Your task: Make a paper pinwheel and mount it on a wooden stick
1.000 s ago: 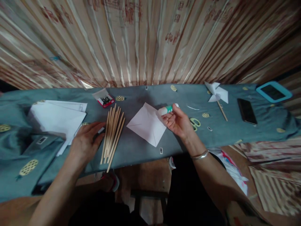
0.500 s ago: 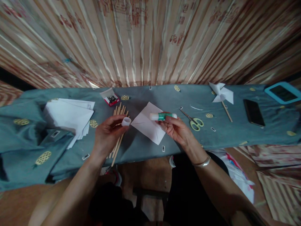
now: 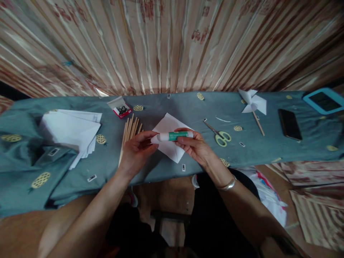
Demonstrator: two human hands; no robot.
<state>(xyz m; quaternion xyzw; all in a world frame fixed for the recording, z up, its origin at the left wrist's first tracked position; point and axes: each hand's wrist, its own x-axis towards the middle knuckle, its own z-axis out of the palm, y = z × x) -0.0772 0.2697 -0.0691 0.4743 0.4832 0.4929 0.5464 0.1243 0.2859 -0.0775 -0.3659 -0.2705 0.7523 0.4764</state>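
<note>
My right hand [image 3: 194, 144] is closed around a green and white glue stick [image 3: 177, 135], held level above the cloth. Between the fingertips of my left hand [image 3: 138, 150] is the white glue stick cap [image 3: 155, 139], lined up with the stick's left end and meeting it. Whether the cap is pushed fully on I cannot tell. Under both hands lies a square of white paper [image 3: 172, 152] with crease lines, turned corner-on and partly hidden. Just left of it, several thin wooden sticks [image 3: 131, 128] lie in a bunch, partly behind my left hand.
Yellow-green scissors [image 3: 222, 138] lie to the right. Beyond are a paper pinwheel on a stick [image 3: 252, 102], a black phone [image 3: 289, 124] and a blue-framed tablet [image 3: 324, 103]. At left are stacked white papers [image 3: 72, 129] and an open red box of small dark pieces [image 3: 120, 108].
My hands have come together, bringing the cap from apart to the glue stick's left end. The view has shifted slightly.
</note>
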